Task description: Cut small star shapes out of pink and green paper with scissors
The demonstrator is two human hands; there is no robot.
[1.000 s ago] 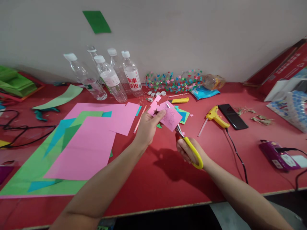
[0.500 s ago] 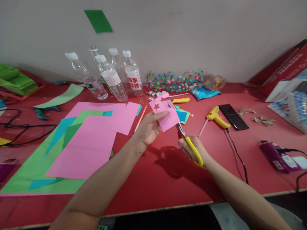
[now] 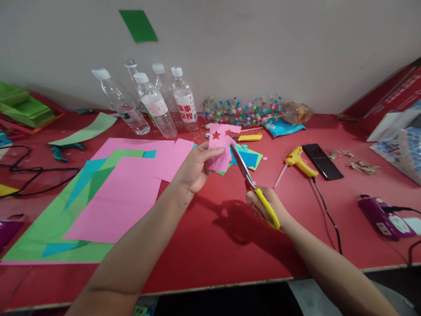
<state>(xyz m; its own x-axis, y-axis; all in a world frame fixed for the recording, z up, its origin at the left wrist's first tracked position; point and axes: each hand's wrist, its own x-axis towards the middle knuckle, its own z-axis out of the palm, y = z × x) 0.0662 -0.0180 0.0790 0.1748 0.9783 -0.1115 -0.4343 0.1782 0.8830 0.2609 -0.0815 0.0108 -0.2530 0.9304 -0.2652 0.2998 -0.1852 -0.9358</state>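
Between thumb and fingers, my left hand (image 3: 197, 166) pinches a small pink sheet of paper (image 3: 219, 153). The sheet has star-shaped holes near its top and pencilled star outlines lower down. My right hand (image 3: 263, 202) grips yellow-handled scissors (image 3: 243, 167), their blades pointing up and left at the sheet's right edge. Whether the blade tips touch the paper I cannot tell. Behind the blades lie blue and green paper scraps (image 3: 251, 158), with a small pink star (image 3: 265, 158) to their right.
Large coloured sheets (image 3: 131, 193) cover the left of the red table. Several plastic bottles (image 3: 158, 107) and a star-covered bottle (image 3: 241, 109) line the wall. A yellow glue gun (image 3: 297, 160), a phone (image 3: 322, 161) and a purple power strip (image 3: 384, 217) with cords are at right.
The pink sheet in my left hand has turned upright and shifted left, away from the scissors. More of the blades now shows. My right hand has barely moved.
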